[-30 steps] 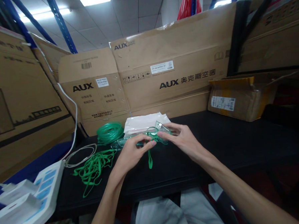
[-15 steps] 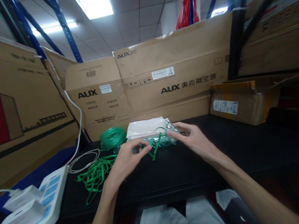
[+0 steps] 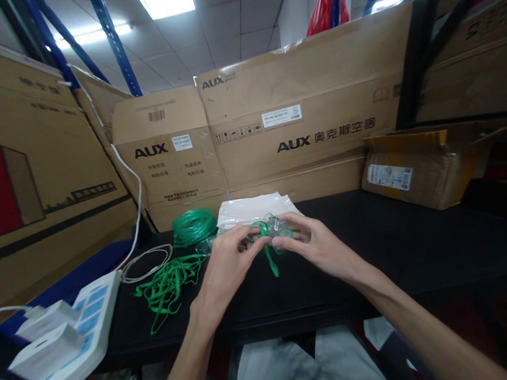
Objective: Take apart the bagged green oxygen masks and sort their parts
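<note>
My right hand point(image 3: 318, 243) grips a clear, green-tinted plastic piece point(image 3: 276, 225) that looks like a breathing mask, between thumb and fingers. From it a green elastic strap point(image 3: 271, 261) hangs down in front. My left hand point(image 3: 231, 256) pinches the strap close to the clear plastic, its thumb nearly meeting the right thumb. Behind both hands lies a stack of white packets point(image 3: 254, 208). A tangle of green straps point(image 3: 167, 288) rests left of my left hand, with a coil of green tubing point(image 3: 193, 226) behind it.
On the left are a white power strip point(image 3: 90, 317) with plugged-in adapters and a loose pale cable point(image 3: 145, 269). Cardboard sheets point(image 3: 251, 145) wall the back of the black table point(image 3: 409, 250). An opened cardboard box point(image 3: 405, 170) stands at the right.
My hands have come closer together. The clear plastic piece now shows raised between them, in front of the white packets, and the strap hangs lower. The view has shifted slightly.
</note>
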Demonstrator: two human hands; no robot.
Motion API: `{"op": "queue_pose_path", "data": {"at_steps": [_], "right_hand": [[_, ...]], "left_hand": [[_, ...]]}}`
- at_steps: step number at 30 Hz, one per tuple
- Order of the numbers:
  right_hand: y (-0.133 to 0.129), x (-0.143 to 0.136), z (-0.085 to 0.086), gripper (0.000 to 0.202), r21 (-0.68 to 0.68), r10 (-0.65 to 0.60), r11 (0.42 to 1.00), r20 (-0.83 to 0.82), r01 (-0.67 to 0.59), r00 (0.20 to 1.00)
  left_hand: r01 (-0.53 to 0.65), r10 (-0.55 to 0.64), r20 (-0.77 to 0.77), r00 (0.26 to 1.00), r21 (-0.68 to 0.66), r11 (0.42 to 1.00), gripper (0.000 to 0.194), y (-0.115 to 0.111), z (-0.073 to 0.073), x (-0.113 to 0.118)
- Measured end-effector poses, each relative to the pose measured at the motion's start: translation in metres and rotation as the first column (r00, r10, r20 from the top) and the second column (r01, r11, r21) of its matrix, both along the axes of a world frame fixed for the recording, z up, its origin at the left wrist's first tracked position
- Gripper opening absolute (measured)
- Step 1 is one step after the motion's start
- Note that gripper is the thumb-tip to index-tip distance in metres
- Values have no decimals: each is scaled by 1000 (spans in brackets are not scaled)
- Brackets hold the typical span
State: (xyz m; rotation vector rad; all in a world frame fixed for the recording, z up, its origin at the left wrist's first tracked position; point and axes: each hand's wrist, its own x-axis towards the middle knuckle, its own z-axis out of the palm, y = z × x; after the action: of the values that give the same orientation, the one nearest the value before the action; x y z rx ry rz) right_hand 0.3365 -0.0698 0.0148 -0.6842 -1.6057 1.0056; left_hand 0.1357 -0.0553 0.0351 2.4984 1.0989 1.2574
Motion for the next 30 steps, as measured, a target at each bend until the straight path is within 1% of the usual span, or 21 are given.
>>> {"op": "queue_pose_path", "data": {"at_steps": [2, 4, 7, 10, 12, 13, 15, 17, 18, 20, 21, 23, 25, 26, 28, 30], "right_hand": [[0, 1, 0, 36, 36, 8, 999, 20, -8, 1000], [-1, 4, 2, 36, 79, -26, 997, 56, 22, 998], [-3, 15, 10, 38, 134, -127, 985, 109, 112, 986], [-4, 31, 20, 40, 141, -234, 965, 99, 219, 967], [-4, 44, 25, 39, 133, -339, 934, 38, 331, 940], [-4, 50, 26, 38, 124, -403, 907, -13, 401, 915], [-4, 63, 29, 35, 81, -526, 839, -133, 538, 840], [-6, 72, 32, 29, 41, -581, 800, -194, 598, 791], [-7, 76, 33, 25, 35, -590, 793, -202, 608, 782], [-10, 78, 36, 21, 37, -595, 790, -191, 612, 781], [-12, 77, 37, 20, 46, -593, 793, -176, 608, 786], [-14, 73, 39, 23, 81, -584, 800, -120, 594, 803], [-14, 66, 39, 28, 139, -557, 822, -9, 553, 830], [-13, 63, 37, 31, 171, -530, 841, 64, 514, 845], [-11, 56, 32, 39, 222, -453, 886, 218, 408, 865], [-9, 49, 26, 46, 231, -370, 924, 342, 304, 864]], "left_hand": [[-22, 23, -29, 999, 37, 999, 14, -3, 1, 1], [-24, 26, -48, 998, 42, 999, 18, -5, 2, 0], [-10, 10, -71, 997, -1, 1000, 23, -6, 5, -3], [-20, 16, -81, 997, -51, 999, 26, -7, 12, -11], [-69, 65, -77, 995, -59, 996, 28, -8, 19, -21], [-107, 103, -68, 992, -56, 993, 29, -9, 23, -28], [-204, 204, -12, 979, -37, 978, 31, -13, 32, -45], [-343, 344, 96, 934, -20, 939, 31, -20, 41, -66], [-427, 425, 149, 893, -21, 904, 32, -23, 45, -77], [-595, 590, 188, 785, -36, 803, 37, -27, 52, -98], [-663, 661, 160, 733, -50, 747, 39, -27, 53, -108], [-751, 755, 17, 655, -88, 654, 42, -21, 52, -127], [-792, 772, -177, 610, -151, 591, 41, -10, 46, -141], [-798, 750, -274, 602, -194, 570, 39, -4, 42, -147], [-789, 669, -422, 612, -271, 551, 39, 6, 35, -155], [-778, 615, -484, 623, -296, 554, 44, 10, 31, -156]]}}
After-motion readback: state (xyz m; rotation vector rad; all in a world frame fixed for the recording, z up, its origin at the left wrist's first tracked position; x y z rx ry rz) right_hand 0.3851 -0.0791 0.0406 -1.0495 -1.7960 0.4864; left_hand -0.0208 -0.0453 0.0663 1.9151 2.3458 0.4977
